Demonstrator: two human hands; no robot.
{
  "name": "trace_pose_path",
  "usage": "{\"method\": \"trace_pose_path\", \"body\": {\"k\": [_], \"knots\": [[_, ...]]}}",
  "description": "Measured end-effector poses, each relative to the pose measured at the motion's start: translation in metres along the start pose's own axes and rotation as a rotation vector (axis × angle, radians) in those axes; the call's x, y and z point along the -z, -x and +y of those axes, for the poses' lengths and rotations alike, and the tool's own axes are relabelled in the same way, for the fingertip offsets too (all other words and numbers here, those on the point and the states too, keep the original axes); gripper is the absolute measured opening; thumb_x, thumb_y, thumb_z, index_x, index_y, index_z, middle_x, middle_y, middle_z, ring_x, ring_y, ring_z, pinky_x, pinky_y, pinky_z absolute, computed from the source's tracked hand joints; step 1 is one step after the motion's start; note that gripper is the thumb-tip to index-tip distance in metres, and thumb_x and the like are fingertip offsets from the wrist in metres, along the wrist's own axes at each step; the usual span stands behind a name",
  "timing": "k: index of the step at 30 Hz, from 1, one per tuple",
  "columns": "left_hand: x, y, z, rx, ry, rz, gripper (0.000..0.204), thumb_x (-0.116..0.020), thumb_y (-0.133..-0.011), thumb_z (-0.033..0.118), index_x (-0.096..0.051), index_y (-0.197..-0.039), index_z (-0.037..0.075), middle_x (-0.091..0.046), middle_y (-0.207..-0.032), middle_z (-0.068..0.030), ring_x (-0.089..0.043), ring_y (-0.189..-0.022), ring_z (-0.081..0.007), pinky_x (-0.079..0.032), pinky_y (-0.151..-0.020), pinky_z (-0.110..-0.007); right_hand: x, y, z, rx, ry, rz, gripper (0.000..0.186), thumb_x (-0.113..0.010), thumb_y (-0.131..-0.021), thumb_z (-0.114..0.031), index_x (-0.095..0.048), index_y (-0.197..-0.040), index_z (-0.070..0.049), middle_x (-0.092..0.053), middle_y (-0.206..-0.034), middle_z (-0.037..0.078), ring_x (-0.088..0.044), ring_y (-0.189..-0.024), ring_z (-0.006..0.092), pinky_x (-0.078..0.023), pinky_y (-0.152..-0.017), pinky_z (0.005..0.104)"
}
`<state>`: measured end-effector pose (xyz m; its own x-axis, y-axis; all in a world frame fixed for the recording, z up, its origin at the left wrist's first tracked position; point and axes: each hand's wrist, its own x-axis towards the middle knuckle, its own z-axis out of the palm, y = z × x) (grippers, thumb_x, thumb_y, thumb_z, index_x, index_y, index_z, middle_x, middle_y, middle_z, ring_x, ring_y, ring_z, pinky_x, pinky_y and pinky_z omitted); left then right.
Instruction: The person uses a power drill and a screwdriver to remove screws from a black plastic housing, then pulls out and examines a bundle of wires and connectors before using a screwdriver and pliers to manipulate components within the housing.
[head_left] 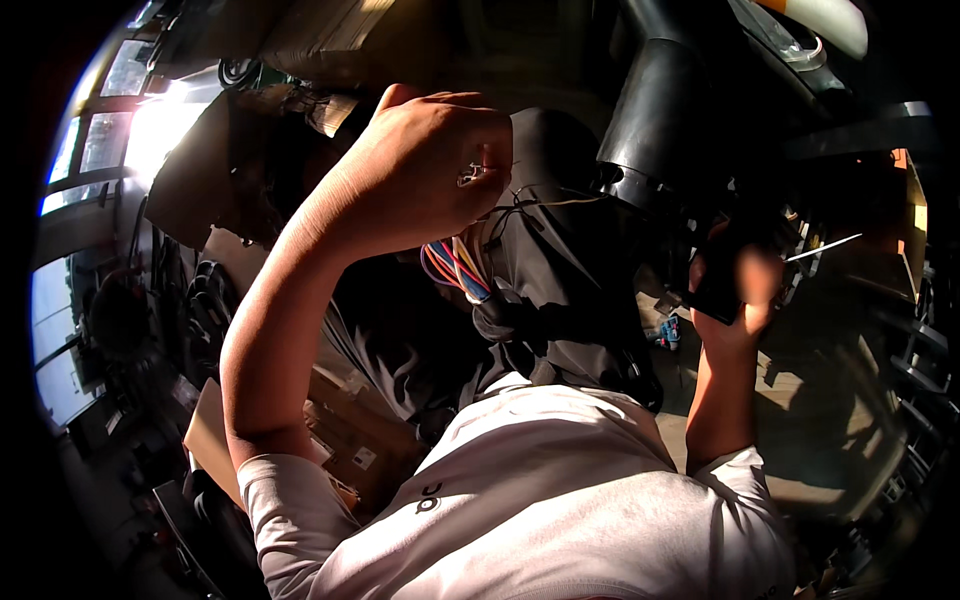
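My left hand (430,170) is curled closed over thin wires, with a small metal piece (470,174) at its fingers. Below it hangs a bundle of coloured wires (455,265) with a dark sleeve, lying on my black trousers (545,290); a thin cord (555,201) stretches toward a large black cylinder (645,120). At the right, my right hand (740,285) is closed around a dark object, partly blurred and in shadow, beside black machinery under the cylinder. A thin white strip (820,247) sticks out to its right.
Cardboard boxes (215,435) sit at my lower left, and more cardboard (330,25) is at the top. A small blue tool (667,333) lies low near my right hand. Cluttered equipment lines both sides; bright windows (105,150) are at the far left.
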<state>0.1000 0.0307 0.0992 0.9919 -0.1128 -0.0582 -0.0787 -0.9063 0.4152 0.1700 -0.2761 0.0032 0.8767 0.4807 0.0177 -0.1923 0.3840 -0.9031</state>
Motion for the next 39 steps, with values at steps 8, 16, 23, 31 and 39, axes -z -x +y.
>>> {"method": "trace_pose_path", "body": {"k": [8, 16, 23, 31, 39], "knots": [[-0.006, -0.006, -0.008, 0.135, 0.003, -0.047, 0.014, -0.064, -0.086, 0.015, -0.068, -0.092, 0.003, -0.069, -0.078, -0.0112, -0.070, -0.075, -0.0269, -0.055, -0.067, -0.037, 0.020, 0.006, 0.028, 0.030, 0.090, -0.096, 0.041, -0.056, -0.097, -0.037, -0.057, -0.120, -0.004, -0.062, -0.113, 0.015, -0.060, -0.084, 0.0226, -0.047, -0.069, 0.0326], [0.012, -0.044, -0.007, 0.226, -0.025, -0.670, 0.031, -0.062, -0.087, 0.032, -0.074, -0.098, 0.007, -0.072, -0.084, -0.0082, -0.070, -0.081, -0.0220, -0.054, -0.074, -0.036, 0.045, 0.020, 0.058, 0.095, 0.143, -0.012, 0.034, -0.062, -0.092, -0.026, -0.059, -0.120, -0.006, -0.064, -0.112, 0.014, -0.064, -0.097, 0.0221, -0.054, -0.076, 0.0315], [0.000, -0.044, -0.031, 0.208, 0.116, -0.721, 0.029, -0.063, -0.081, 0.028, -0.073, -0.091, 0.003, -0.069, -0.079, -0.0066, -0.065, -0.068, -0.0182, -0.052, -0.061, -0.032, 0.030, 0.016, 0.047, -0.175, -0.284, 0.102, 0.035, -0.064, -0.089, -0.027, -0.061, -0.114, -0.002, -0.066, -0.107, 0.011, -0.063, -0.087, 0.0202, -0.051, -0.067, 0.0298], [0.008, -0.016, -0.019, 0.556, 0.379, -0.340, 0.021, -0.054, -0.084, 0.020, -0.060, -0.080, 0.000, -0.061, -0.070, -0.0060, -0.060, -0.062, -0.0137, -0.051, -0.055, -0.030, -0.002, 0.007, 0.038, -0.315, -0.197, 0.301, 0.034, -0.053, -0.096, -0.030, -0.064, -0.092, 0.001, -0.065, -0.080, 0.009, -0.059, -0.073, 0.0183, -0.046, -0.067, 0.0274], [0.003, -0.011, -0.011, 0.450, 0.325, -0.349, 0.023, -0.063, -0.085, 0.022, -0.066, -0.084, 0.000, -0.057, -0.063, -0.0034, -0.057, -0.054, -0.0129, -0.050, -0.050, -0.028, 0.013, 0.019, 0.048, -0.305, -0.377, 0.256, 0.038, -0.056, -0.094, -0.035, -0.062, -0.098, 0.002, -0.065, -0.093, 0.014, -0.059, -0.079, 0.0168, -0.046, -0.071, 0.0271]]}}
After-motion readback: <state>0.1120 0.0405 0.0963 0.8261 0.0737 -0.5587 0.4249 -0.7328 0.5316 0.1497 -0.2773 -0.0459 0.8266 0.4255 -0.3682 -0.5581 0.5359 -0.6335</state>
